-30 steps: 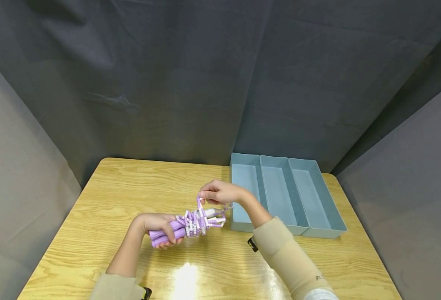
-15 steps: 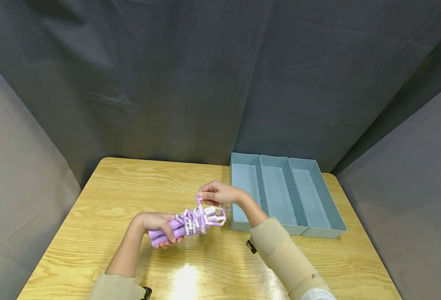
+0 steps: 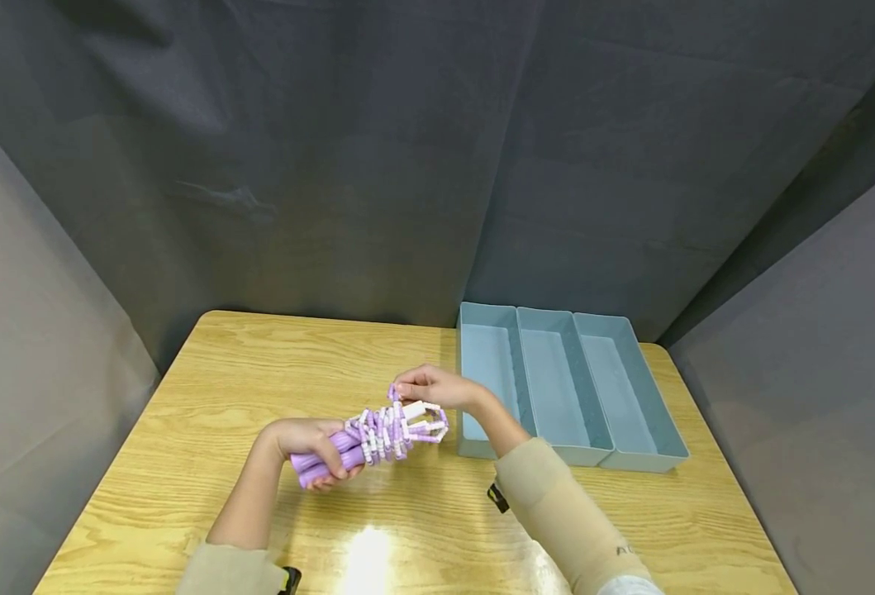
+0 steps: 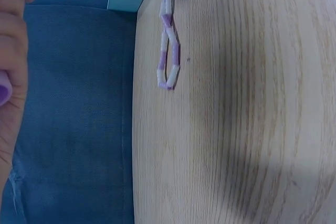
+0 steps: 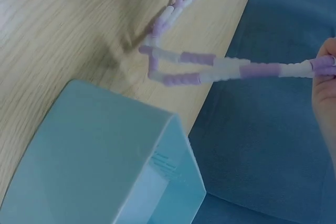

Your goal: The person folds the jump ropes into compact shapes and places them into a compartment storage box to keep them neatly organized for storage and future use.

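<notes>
A purple and white beaded jump rope (image 3: pixel 388 434) is bundled round its purple handles (image 3: pixel 325 457) above the wooden table (image 3: pixel 206 388). My left hand (image 3: pixel 311 442) grips the handles. At the bundle's top my right hand (image 3: pixel 425 386) pinches a strand of beads. A loop of beads (image 4: pixel 169 59) hangs in the left wrist view, with the left hand (image 4: pixel 11 72) at the frame's left edge. The right wrist view has a doubled strand of beads (image 5: pixel 210 69) running to the right hand's fingertips (image 5: pixel 325 74).
A light blue tray (image 3: pixel 567 388) with three long compartments stands on the table to the right of my hands; its corner (image 5: pixel 105 166) fills the lower right wrist view. Dark cloth hangs behind and beside the table.
The right hand has moved down a little toward the bundle with the strand. The left hand has tilted the handles slightly; the rope loops sit tighter.
</notes>
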A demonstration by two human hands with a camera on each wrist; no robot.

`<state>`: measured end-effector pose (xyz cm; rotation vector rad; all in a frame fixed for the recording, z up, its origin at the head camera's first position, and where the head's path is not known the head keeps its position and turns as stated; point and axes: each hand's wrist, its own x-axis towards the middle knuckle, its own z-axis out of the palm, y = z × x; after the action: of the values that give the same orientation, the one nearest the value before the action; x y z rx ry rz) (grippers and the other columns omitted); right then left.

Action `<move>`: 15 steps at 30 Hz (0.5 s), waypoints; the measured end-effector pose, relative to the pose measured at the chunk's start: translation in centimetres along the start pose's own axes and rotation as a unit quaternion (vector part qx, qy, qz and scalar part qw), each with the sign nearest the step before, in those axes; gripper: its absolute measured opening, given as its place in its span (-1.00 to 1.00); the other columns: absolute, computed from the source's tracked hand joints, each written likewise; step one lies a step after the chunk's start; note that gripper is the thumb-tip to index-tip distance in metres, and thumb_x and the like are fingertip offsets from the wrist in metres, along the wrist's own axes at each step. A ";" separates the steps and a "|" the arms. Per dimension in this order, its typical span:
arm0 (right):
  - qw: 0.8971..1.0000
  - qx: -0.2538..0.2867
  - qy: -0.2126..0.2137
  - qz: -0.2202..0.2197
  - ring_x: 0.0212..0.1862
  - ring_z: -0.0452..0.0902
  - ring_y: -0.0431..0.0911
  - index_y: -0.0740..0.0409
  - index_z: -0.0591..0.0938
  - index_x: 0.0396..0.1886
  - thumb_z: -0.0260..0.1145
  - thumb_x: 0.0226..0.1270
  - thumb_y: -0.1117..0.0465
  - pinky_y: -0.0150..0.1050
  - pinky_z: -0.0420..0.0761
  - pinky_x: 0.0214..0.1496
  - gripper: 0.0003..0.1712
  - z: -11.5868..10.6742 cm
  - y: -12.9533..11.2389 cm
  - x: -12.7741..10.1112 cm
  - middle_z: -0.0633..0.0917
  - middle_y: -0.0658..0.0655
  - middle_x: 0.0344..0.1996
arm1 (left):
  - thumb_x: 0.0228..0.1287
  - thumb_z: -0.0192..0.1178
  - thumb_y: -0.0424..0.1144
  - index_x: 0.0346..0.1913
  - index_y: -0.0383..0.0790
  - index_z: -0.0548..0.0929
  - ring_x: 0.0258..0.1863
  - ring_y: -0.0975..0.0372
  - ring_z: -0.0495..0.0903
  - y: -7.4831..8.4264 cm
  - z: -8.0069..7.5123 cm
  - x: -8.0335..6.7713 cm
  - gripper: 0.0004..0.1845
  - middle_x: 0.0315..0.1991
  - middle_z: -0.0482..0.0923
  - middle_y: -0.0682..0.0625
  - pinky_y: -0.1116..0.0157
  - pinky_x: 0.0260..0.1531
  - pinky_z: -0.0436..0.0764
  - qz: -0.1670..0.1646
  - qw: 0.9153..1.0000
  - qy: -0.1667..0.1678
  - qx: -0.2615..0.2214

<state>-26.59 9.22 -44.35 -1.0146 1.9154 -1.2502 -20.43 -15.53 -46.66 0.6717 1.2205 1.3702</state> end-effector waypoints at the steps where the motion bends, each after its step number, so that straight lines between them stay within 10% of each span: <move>1: 1.000 0.002 0.003 -0.001 -0.49 0.23 -0.17 0.23 0.42 -0.49 -0.10 0.45 0.22 -0.34 0.38 -0.37 -0.69 0.0 0.0 0.0 0.35 0.07 -0.57 | 0.02 0.05 -0.42 -0.34 -0.30 0.42 -0.71 0.33 0.39 0.0 0.0 0.0 -0.89 -0.64 0.43 0.05 0.46 -0.72 0.41 0.002 1.000 -0.001 0.000; 15: 0.993 0.114 0.017 0.015 -0.22 0.47 -0.26 0.48 0.43 -0.02 0.01 0.39 0.22 -0.40 0.53 -0.20 -0.62 0.9 1.6 -0.9 0.57 0.02 -0.23 | 0.02 0.04 -0.42 -0.34 -0.29 0.42 -0.70 0.33 0.40 -0.2 -0.5 -0.1 -0.89 -0.64 0.43 0.05 0.43 -0.73 0.43 0.008 1.000 0.006 0.006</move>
<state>-25.82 10.02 -46.05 -0.8480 1.7576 -1.4397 -20.77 -15.79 -46.97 0.6841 1.2353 1.3831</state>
